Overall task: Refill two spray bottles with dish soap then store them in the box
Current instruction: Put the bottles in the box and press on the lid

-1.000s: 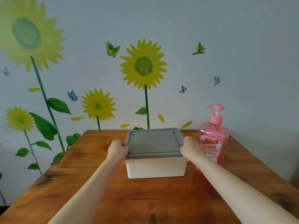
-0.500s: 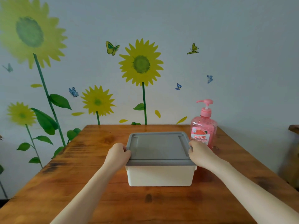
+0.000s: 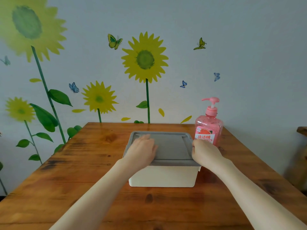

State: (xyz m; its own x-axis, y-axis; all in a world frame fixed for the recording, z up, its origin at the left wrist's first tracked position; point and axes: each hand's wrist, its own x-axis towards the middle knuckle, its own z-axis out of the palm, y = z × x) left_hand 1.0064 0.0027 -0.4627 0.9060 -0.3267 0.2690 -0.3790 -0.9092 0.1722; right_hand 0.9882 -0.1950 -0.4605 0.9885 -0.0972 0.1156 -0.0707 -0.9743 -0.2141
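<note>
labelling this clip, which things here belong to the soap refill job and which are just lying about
Job:
white box
grey lid, still on
pink dish soap bottle
left hand, flat on the lid
right hand, gripping the lid's right edge
No spray bottles visible.

Just around:
wooden table
sunflower wall stickers
wooden furniture at far right

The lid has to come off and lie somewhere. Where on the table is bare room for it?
The widest bare wood of the table lies left of the box. A thin bare strip runs behind the box to the wall. The right is crowded: the soap bottle stands close behind the right hand, which grips the lid at its right edge.
</note>
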